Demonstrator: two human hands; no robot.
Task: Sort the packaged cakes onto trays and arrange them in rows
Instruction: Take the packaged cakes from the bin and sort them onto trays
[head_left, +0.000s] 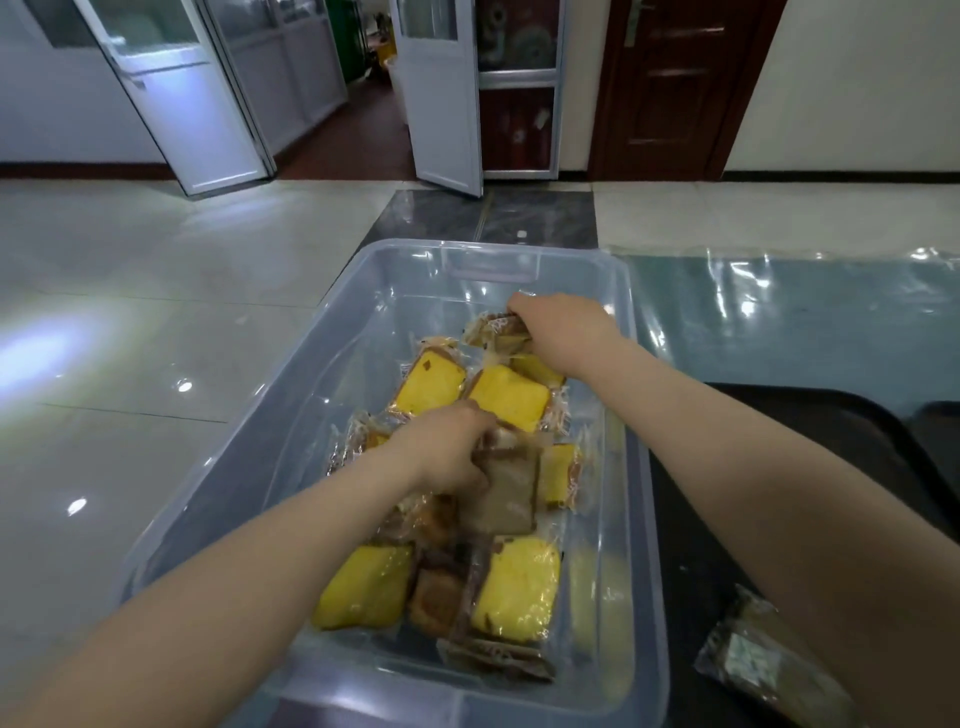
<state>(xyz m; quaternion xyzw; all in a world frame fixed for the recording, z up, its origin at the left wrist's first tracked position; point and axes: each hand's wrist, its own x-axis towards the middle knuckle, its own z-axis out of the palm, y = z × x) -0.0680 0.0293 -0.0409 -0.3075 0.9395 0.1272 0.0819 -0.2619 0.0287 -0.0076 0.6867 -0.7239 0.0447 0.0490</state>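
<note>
A clear plastic bin on the floor holds several packaged cakes, some yellow and some brown. My left hand reaches into the middle of the bin and grips a brown packaged cake by its top edge. At the far end of the bin, my right hand holds another brown packaged cake, lifted a little off the pile. A black tray lies right of the bin with one brown packaged cake on it.
Glossy floor tiles spread to the left. A blue sheet under clear plastic film lies at the right beyond the tray. White doors and a dark wooden door stand at the back.
</note>
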